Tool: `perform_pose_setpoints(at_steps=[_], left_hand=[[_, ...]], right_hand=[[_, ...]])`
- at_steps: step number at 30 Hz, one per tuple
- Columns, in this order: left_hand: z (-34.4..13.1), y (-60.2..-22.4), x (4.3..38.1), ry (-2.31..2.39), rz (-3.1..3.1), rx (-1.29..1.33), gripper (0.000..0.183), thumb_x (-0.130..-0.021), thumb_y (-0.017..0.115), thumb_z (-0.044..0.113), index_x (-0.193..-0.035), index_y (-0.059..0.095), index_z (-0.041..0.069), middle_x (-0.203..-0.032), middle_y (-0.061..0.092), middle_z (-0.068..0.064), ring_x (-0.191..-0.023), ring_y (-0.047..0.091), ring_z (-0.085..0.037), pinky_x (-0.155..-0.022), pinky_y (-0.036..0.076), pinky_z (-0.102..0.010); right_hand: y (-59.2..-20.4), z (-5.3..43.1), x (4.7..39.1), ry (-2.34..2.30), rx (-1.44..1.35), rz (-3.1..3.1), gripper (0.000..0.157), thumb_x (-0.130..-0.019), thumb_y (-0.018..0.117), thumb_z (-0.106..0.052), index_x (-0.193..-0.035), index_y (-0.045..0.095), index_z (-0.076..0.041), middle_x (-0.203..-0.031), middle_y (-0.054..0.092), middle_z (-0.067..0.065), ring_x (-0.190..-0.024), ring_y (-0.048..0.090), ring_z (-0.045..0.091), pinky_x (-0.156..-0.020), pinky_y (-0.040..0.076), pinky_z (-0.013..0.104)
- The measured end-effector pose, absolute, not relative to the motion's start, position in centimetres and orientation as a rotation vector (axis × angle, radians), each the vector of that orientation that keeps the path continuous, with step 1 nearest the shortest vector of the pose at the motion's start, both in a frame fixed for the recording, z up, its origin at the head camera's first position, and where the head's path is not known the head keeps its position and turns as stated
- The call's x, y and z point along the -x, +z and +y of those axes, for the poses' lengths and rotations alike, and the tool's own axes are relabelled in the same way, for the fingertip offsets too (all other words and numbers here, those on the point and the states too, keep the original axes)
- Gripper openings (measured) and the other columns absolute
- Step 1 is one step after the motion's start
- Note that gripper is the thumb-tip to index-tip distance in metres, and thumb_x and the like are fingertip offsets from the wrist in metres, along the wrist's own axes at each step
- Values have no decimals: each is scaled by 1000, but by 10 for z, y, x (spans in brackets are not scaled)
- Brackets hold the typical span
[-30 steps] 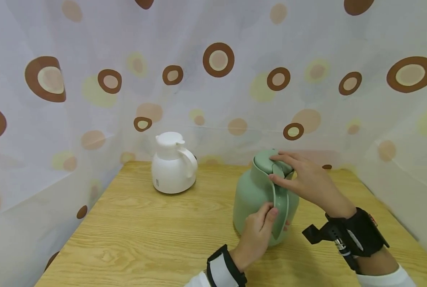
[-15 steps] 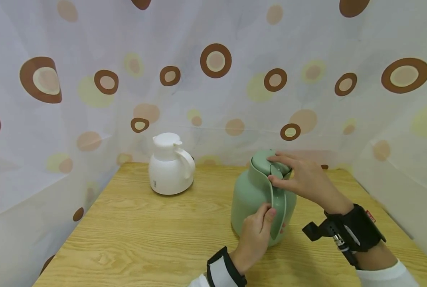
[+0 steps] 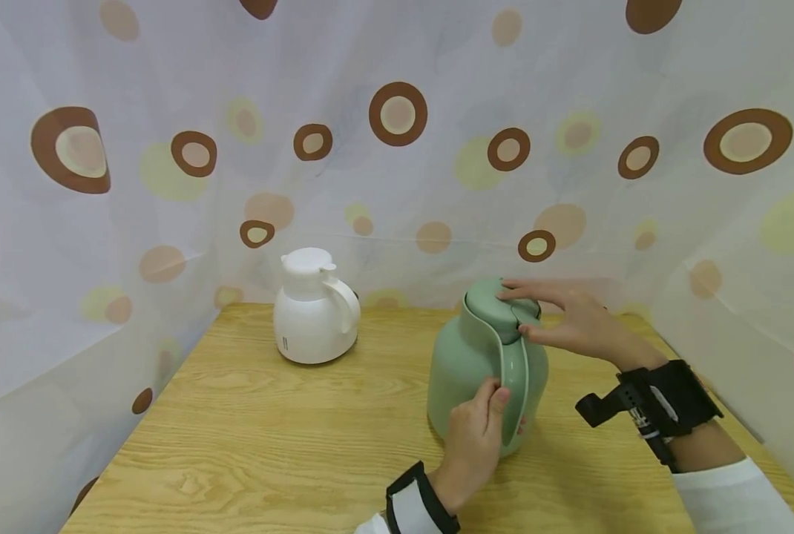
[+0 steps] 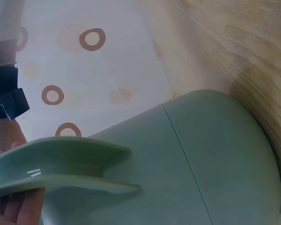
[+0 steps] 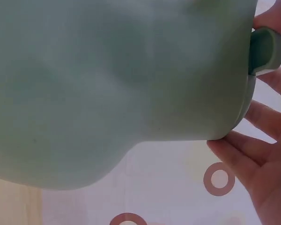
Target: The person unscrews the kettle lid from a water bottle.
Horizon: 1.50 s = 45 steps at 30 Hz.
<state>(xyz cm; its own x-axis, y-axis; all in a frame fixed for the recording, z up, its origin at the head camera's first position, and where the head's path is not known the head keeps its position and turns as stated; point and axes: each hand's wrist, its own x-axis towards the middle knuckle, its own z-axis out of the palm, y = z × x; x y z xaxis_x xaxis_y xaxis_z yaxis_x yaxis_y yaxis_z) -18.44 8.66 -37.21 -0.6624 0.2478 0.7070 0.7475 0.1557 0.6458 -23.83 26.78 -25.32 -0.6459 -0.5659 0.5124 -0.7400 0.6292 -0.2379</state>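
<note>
A green thermal jug (image 3: pixel 457 371) stands on the table at centre right, its handle (image 3: pixel 513 367) facing me. My left hand (image 3: pixel 473 437) grips that handle; in the left wrist view its fingers (image 4: pixel 28 208) show beneath the handle. Over the top, my right hand (image 3: pixel 580 319) holds the round lid (image 3: pixel 490 304), thumb at the near side and fingers across it. The right wrist view has the lid's lever tab (image 5: pixel 269 51) between the thumb and the spread fingers (image 5: pixel 267 117). The lid sits in the jug's neck, its lever turned right of the handle.
A white thermal jug (image 3: pixel 313 319) stands farther back on the left, handle to the right. Under both jugs is a wood-grain table (image 3: pixel 250 437). A patterned sheet (image 3: pixel 343 193) with brown rings hangs behind and along the sides.
My right hand has turned the lid, so its lever has swung from above the handle toward the right. My left hand keeps its grip on the handle. The head view has shifted slightly.
</note>
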Motion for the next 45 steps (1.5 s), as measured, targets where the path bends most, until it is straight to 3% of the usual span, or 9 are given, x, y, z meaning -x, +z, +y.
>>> perform_pose_setpoints(at_steps=[3,9,11,20,23,29,36,41,45], left_hand=[[88,-373,183,-1473,-1988,915,24,-101,35,17,-98,54,2,-57,45,6,-48,35,4,-43,29,-10],[89,-374,182,-1474,-1976,908,23,-101,34,16,-98,53,4,-66,62,0,-51,48,3,-44,31,-9],[90,-374,182,-1474,-1970,901,23,-101,34,16,-97,54,4,-66,62,1,-53,52,2,-45,33,-9],[91,-374,181,-1506,-1957,904,22,-101,34,16,-96,53,5,-65,61,0,-52,50,3,-45,34,-9],[92,-374,181,-1491,-1949,900,22,-101,35,16,-96,53,4,-63,59,0,-49,45,4,-43,31,-9],[93,-373,181,-1526,-1935,932,23,-101,34,16,-97,53,4,-66,62,-1,-53,50,3,-44,33,-9],[90,-375,180,-1496,-1961,915,24,-101,35,18,-96,53,3,-56,45,3,-47,29,5,-42,27,-10],[90,-376,181,-1501,-1960,914,23,-101,35,18,-96,53,5,-61,54,2,-49,37,6,-43,30,-10],[91,-377,183,-1499,-1952,905,23,-101,35,17,-97,53,5,-60,54,1,-50,38,5,-44,30,-10]], right_hand=[[-251,264,237,622,-1007,-2507,42,-80,69,-8,-121,59,-13,-132,49,9,-119,44,29,-88,39,50],[-238,235,227,295,-697,-2663,57,-86,59,-46,-131,50,-12,-127,50,16,-104,53,37,-77,45,50],[-235,226,227,190,-646,-2679,60,-87,56,-50,-131,51,-11,-124,52,18,-100,54,39,-75,45,50],[-229,217,229,31,-685,-2691,53,-88,57,-45,-129,55,-11,-121,53,21,-103,50,44,-80,42,55],[-228,223,231,52,-717,-2723,54,-89,54,-47,-131,52,-13,-125,50,20,-109,45,45,-79,42,55],[-228,238,240,234,-825,-2769,52,-88,57,-45,-132,51,-17,-134,44,15,-122,34,42,-84,39,57],[-238,238,244,374,-912,-2690,42,-86,63,-28,-126,56,-15,-133,45,15,-117,41,39,-79,44,50],[-237,220,236,211,-687,-2624,53,-86,59,-45,-125,55,-9,-125,51,18,-108,47,41,-84,39,55],[-236,210,232,106,-545,-2626,61,-85,56,-55,-122,57,-6,-118,55,19,-99,52,40,-79,43,52]])
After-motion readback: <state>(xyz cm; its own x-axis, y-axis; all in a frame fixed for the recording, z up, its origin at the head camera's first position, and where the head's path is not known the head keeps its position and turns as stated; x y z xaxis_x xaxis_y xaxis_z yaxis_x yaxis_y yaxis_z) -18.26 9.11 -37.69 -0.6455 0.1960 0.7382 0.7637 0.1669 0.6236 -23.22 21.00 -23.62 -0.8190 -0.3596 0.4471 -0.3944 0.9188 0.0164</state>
